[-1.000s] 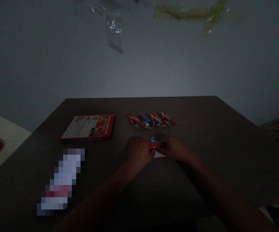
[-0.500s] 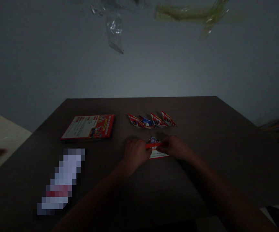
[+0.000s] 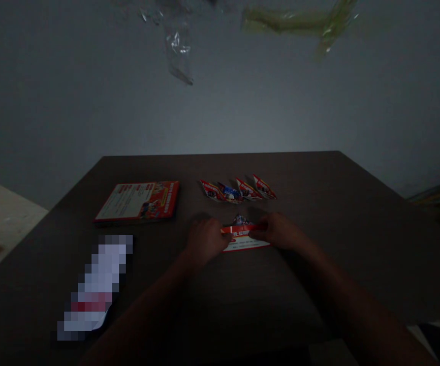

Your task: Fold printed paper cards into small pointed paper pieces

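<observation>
Card, red and white, is pinched by left hand and right hand, each grip closed on it.

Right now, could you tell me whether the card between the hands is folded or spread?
Partly folded, it seems: the card bends at its red band, while its white panel lies spread.

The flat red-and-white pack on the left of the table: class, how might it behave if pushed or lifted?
The pack lies flat and is far wider than tall, so it would probably slide rather than tip or roll. Its top shows no sag, suggesting some stiffness. If its layers are loose, which I cannot tell, they might shift.
</observation>
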`<control>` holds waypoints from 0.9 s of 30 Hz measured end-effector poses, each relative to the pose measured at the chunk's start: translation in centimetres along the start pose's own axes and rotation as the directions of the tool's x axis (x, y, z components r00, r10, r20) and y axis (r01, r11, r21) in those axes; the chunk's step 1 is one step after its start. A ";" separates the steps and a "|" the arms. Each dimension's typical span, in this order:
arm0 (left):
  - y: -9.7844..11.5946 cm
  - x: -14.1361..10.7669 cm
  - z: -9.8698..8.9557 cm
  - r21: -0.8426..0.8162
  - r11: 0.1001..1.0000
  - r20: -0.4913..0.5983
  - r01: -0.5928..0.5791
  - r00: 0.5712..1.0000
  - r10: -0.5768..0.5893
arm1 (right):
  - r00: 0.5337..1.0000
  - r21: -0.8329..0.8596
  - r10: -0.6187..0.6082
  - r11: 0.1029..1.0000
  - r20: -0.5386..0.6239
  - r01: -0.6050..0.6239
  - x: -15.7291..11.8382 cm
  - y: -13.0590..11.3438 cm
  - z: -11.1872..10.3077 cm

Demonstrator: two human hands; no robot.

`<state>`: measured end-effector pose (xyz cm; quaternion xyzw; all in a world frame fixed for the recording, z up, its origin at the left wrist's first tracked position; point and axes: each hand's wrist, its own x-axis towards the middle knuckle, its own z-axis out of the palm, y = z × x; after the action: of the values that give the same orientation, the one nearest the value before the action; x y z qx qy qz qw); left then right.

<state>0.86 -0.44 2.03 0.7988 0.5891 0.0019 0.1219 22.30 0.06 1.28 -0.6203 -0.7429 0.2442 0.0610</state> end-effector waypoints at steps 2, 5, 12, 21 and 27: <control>-0.2 0.0 -0.2 -0.004 1.000 0.004 -0.008 1.000 0.008 | 1.000 -0.013 0.016 1.000 0.004 -0.016 0.0 0.1 -0.2; -0.6 0.0 -0.5 -0.028 1.000 0.025 -0.008 1.000 0.009 | 0.999 -0.019 0.041 0.999 0.018 -0.040 -0.1 0.3 -0.4; -1.4 0.0 -1.1 -0.073 0.997 0.088 0.006 0.996 0.001 | 0.994 0.037 0.072 0.996 0.087 -0.075 0.0 0.9 -1.0; -2.7 0.4 -1.2 -0.135 0.991 0.161 -0.020 0.986 0.042 | 0.989 0.053 0.094 0.994 0.117 -0.101 -0.1 2.0 -1.8; -3.3 0.8 -1.1 -0.207 0.978 0.203 -0.002 0.978 0.045 | 0.982 0.066 0.114 0.990 0.149 -0.125 -0.1 2.7 -2.4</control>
<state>-2.21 1.40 2.32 0.7846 0.5605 -0.0186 0.2645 25.65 0.97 2.18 -0.6418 -0.6970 0.3195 0.0152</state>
